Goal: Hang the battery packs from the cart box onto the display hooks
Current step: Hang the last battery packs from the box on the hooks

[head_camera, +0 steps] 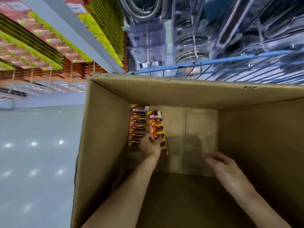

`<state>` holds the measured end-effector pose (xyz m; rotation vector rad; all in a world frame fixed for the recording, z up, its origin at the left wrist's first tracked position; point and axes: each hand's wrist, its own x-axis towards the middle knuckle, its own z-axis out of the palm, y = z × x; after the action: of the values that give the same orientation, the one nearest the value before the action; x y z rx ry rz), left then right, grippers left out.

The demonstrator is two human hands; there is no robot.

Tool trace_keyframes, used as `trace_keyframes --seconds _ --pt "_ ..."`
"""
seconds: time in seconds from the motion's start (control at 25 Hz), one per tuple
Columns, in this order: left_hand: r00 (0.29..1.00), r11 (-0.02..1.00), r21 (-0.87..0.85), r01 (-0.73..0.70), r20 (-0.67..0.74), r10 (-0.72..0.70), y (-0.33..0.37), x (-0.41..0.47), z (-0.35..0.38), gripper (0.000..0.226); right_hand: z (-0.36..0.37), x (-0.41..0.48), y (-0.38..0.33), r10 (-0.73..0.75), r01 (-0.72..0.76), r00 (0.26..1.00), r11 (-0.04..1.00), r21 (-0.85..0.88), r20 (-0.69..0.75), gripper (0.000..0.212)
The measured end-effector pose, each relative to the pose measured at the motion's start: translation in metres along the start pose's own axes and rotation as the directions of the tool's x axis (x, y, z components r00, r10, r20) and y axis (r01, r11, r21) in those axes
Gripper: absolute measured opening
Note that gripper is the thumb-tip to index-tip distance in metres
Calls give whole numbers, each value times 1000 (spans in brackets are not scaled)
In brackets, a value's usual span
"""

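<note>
Left hand (150, 148) grips battery pack (157, 129) inside box (105, 122).

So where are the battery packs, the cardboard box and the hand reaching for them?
battery packs (139, 125), head view, front of the left strip.
cardboard box (105, 129), head view, inner left wall.
left hand (150, 148), head view, back of the hand.

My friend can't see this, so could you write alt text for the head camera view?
Left hand grips a battery pack lying on the floor of a deep cardboard box, beside another battery strip. The right hand hovers open; product shelves lie beyond.
</note>
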<state>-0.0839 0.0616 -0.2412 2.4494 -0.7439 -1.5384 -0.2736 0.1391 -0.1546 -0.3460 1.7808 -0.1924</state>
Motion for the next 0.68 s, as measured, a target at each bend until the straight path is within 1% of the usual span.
trace_keyframes --seconds 0.04,0.08,0.2,0.28,0.4,0.44,0.48,0.56,0.68 --pt "993 988 -105 116 44 -112 3 -14 -6 27 -2 -2 -1 4 -4 1000 1000 13 -15 26" --pt "977 962 -173 209 86 -197 3 -28 -13 26 -4 -1 0 -2 2 1000 1000 29 -26 28" --pt "900 881 -215 422 216 -379 2 -67 -39 35 -4 7 -2 6 -2 999 997 72 -51 38" --pt "857 841 -205 501 250 -450 4 -89 -55 40 6 18 -8 -8 13 999 993 117 -47 36" --pt "833 818 -187 544 230 -502 16 -118 -76 28 36 51 -22 -84 83 996 980 178 -2 17" --pt "837 826 -165 540 206 -506 20 -125 -84 27 51 64 -29 -102 92 994 971 220 37 16" --pt "849 840 -142 523 178 -498 22 -130 -92 27 67 77 -38 -120 96 989 962 254 82 18" --pt "869 860 -131 493 127 -479 24 -135 -104 28 103 102 -55 -150 108 978 959 264 143 24" --pt "885 873 -148 465 49 -464 27 -137 -117 27 153 123 -79 -185 125 972 930 346 145 36"
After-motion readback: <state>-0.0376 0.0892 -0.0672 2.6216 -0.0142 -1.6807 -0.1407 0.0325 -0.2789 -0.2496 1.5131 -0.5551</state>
